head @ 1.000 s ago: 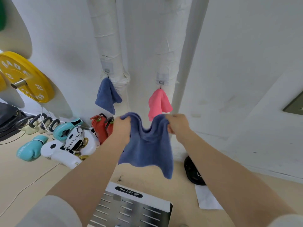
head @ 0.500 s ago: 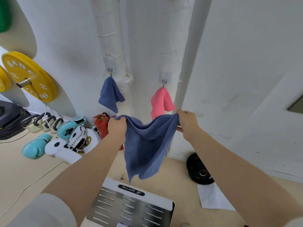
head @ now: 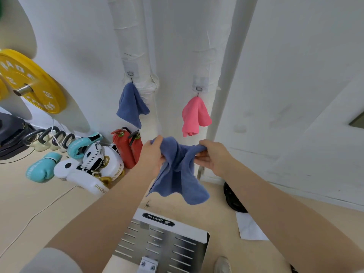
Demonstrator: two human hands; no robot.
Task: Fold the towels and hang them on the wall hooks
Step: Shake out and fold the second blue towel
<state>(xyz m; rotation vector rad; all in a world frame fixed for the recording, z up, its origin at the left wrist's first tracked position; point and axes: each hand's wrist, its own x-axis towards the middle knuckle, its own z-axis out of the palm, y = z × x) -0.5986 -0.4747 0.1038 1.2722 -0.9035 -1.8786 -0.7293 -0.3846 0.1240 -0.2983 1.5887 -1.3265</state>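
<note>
**Between your hands: the towel hangs down, the hooks sit above**

In front of the two white pipes, you hold a blue towel (head: pixel 178 170) by its upper edge. Your left hand (head: pixel 152 154) grips one bunched end with fingers curled round the cloth, and your right hand (head: pixel 211 154) pinches the other end, thumb and fingers closed on the fabric. The hands are near each other, so the top edge sags in a dip between them and the rest of the cloth drapes straight down toward the floor, loose and uneven at the bottom.

The relation that matters: the towel's held edge runs left to right between your grips, and the body of the cloth lies below them, while both hooks lie above and beyond your hands. The left hook (head: pixel 130 74) carries a hung blue towel (head: pixel 131 105); the right hook (head: pixel 199 89) carries a pink towel (head: pixel 195 116). The pink one hangs just above your right hand, so that hand looks nearer to its hook; your left hand sits below and to the right of the other hook.

Judging from the slack, the fold is not yet neat. You would likely need to bring the two ends together, or pull them apart to flatten the cloth first. No free hook shows here, so where this towel goes cannot be told.
</note>
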